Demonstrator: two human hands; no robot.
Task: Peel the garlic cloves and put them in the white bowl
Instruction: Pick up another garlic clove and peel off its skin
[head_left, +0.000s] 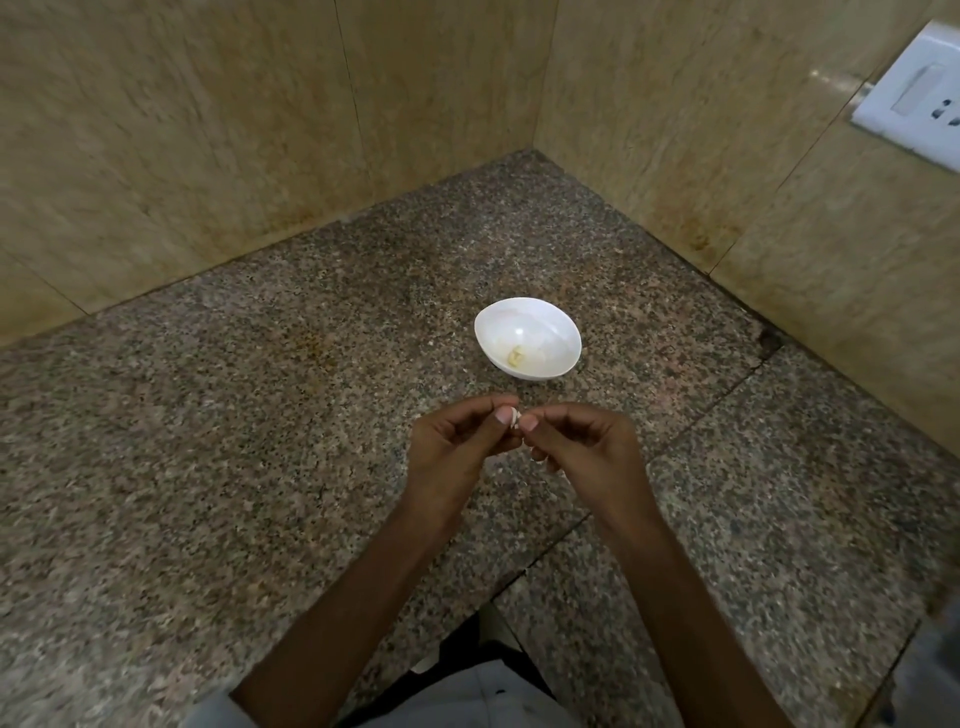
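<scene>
Pinching garlic clove (515, 417) between thumbs and fingertips: left hand (457, 447), right hand (587, 447), together, just before white bowl (550, 332) on counter (208, 467).

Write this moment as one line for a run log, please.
step: peeling | left hand: pinches garlic clove | right hand: pinches same clove | white bowl: holds one yellowish piece

Just beyond the left hand (457, 447) and right hand (587, 447), the white bowl (540, 325) is standing in the way. Leftward the counter (208, 467) is spreading wide. Tiled walls (208, 130) are closing off the back and right, with a socket plate (914, 98) jutting out.
</scene>
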